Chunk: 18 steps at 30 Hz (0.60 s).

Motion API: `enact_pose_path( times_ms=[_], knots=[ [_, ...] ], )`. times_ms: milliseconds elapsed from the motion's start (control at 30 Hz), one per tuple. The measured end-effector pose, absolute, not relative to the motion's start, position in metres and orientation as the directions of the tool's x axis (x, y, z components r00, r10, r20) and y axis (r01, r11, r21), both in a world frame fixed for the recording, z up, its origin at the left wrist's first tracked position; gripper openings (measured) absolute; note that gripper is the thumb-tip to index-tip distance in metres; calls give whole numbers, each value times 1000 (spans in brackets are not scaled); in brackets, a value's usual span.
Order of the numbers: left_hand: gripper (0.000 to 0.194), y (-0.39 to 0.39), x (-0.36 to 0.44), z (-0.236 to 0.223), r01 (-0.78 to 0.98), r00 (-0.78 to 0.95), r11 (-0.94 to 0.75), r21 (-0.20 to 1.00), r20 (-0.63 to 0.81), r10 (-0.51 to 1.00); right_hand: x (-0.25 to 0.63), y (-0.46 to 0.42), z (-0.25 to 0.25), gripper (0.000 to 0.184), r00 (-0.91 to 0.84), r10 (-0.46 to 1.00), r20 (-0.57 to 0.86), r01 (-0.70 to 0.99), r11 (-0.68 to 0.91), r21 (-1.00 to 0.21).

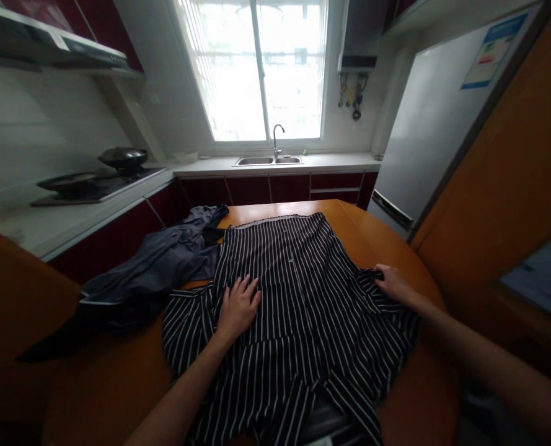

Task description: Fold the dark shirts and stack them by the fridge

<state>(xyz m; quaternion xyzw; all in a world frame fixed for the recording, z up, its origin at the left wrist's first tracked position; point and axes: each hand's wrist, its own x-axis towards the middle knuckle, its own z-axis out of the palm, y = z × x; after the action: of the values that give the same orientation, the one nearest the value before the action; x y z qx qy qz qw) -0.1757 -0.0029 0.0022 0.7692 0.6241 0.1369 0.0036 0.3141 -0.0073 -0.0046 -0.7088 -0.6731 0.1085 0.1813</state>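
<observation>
A black shirt with white stripes (284, 297) is spread over the wooden table, its collar end toward me and its hem at the far side. A line of buttons runs down its middle. My left hand (239, 308) lies flat on the left half of the shirt, fingers spread. At the right, my right hand (391, 282) pinches the edge of the shirt's sleeve between thumb and fingers. Left of the shirt rests a crumpled dark grey garment (163, 260), partly hanging past the table's edge.
The round wooden table (368, 229) carries both garments. Beyond it runs a counter with a steel sink (256, 161) under a window. A stove (103, 186) with pans stands at the left, and a tall fridge (424, 130) at the right.
</observation>
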Motion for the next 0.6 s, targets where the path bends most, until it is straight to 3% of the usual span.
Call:
enact_pose_path(
  times_ms=[167,400,467,600],
  knots=[
    [47,-6,-171,5,918,266,-327,224,262,928,331,-31,0,15,158,987,41,918,-131,-375],
    [55,-39,-167,16,881,442,-438,181,19,897,356,-69,10,7,194,974,-117,934,-220,-281],
    [55,-50,-177,22,894,425,-421,154,2,905,351,-78,13,17,248,966,-69,945,-257,-203],
    [54,-67,-212,29,955,286,-290,65,62,956,312,-83,14,46,199,956,218,980,-188,-69]
  ],
)
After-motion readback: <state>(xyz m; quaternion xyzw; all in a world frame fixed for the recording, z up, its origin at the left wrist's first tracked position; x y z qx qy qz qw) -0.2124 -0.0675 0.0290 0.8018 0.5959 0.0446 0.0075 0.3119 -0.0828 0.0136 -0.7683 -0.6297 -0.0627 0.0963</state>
